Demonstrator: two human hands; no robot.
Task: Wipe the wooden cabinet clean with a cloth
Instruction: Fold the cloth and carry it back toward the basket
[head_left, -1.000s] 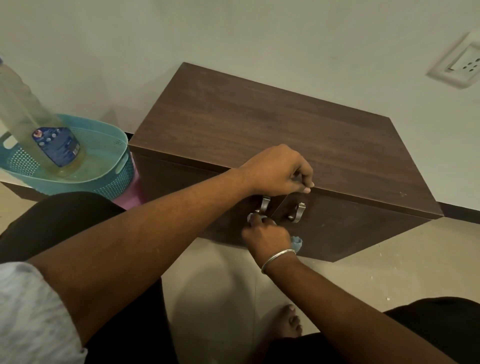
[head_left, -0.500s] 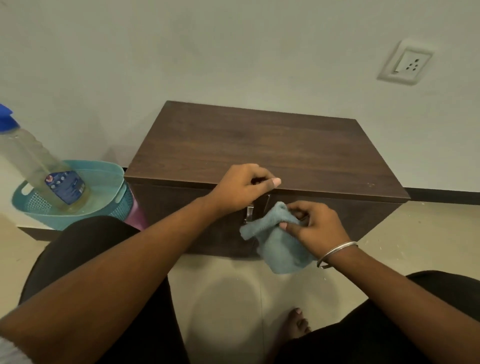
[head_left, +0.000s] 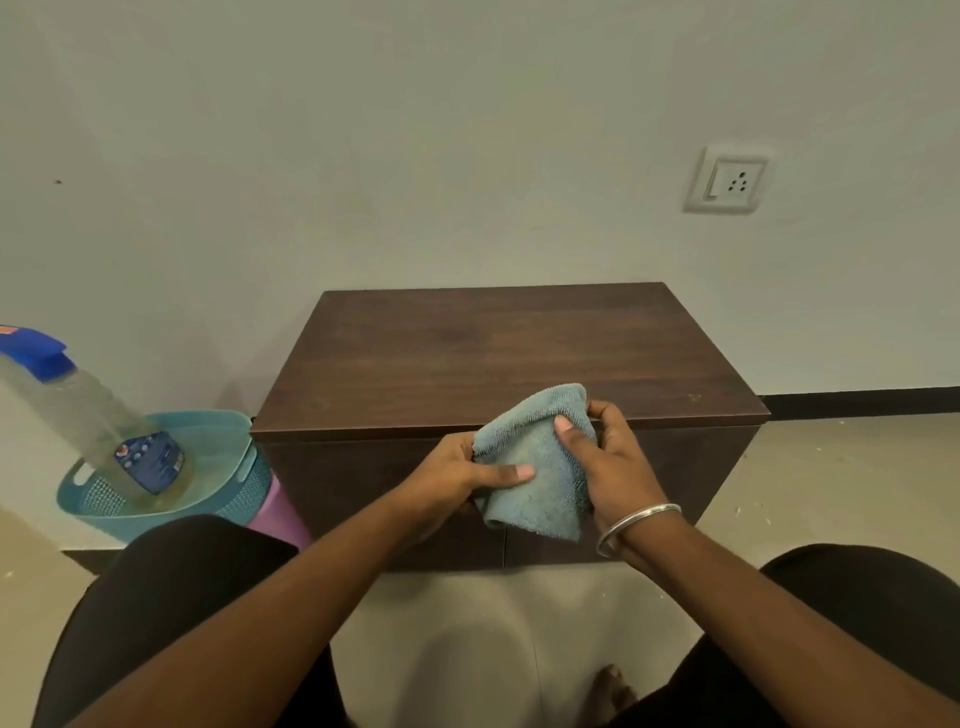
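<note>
A low dark-brown wooden cabinet (head_left: 493, 353) stands against the wall, its two front doors closed. In front of its upper edge I hold a folded blue-green cloth (head_left: 535, 467) with both hands. My left hand (head_left: 462, 467) grips the cloth's left side with the thumb laid across it. My right hand (head_left: 608, 457), with a metal bangle on the wrist, grips the right side and top corner. The cloth and hands hide the door handles.
A teal plastic basket (head_left: 104, 499) sits on a purple stool (head_left: 280, 514) left of the cabinet, holding a tall clear bottle with a blue cap (head_left: 93, 421). A wall socket (head_left: 727, 182) is up right. My knees and a bare foot (head_left: 615, 686) are on the tiled floor.
My left hand left the cabinet's top edge and took hold of the cloth. My right hand lifted the cloth from the handles to the top edge. The camera view pulled back.
</note>
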